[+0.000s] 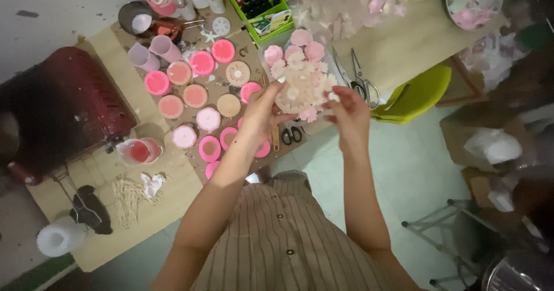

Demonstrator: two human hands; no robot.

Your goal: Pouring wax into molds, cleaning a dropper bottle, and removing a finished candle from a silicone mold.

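Both hands hold up a flat bunch of pink and cream flowers point(301, 74). The left hand point(261, 113) pinches its near left edge. The right hand point(350, 111) grips its near right edge. Its long side points far away.

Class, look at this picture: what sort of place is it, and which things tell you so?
Probably a home craft workshop, perhaps for candle or soap making. Round pink silicone moulds cover the brown paper-covered table, steel scissors lie nearby, and both hands hold a cream disc of pink and white flower shapes.
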